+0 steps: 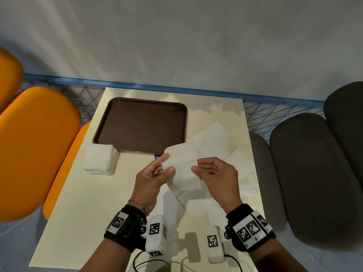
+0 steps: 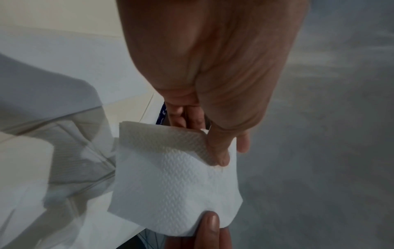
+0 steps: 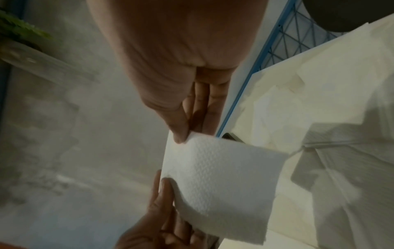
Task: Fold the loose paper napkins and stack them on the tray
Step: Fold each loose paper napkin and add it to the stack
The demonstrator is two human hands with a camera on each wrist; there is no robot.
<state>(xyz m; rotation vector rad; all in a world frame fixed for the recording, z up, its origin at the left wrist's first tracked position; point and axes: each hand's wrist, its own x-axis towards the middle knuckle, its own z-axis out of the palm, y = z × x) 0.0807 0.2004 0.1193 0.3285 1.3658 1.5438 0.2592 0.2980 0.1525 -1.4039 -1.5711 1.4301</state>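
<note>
A white embossed paper napkin (image 1: 181,167) hangs in the air above the table, held between both hands. My left hand (image 1: 157,173) pinches its left edge between thumb and forefinger. My right hand (image 1: 212,173) pinches its right edge. In the left wrist view the napkin (image 2: 170,182) curves under my thumb, and the other hand's fingertip shows at the bottom. In the right wrist view the napkin (image 3: 219,176) is pinched at its upper corner. A brown tray (image 1: 141,124) lies empty at the table's far left. A stack of folded napkins (image 1: 100,160) sits on the table by the tray's near left corner.
Loose unfolded napkins (image 1: 214,138) lie spread over the right side of the cream table (image 1: 78,213). Orange seats (image 1: 35,146) stand to the left, dark grey seats (image 1: 306,173) to the right. A blue wire frame (image 1: 275,112) runs behind the table.
</note>
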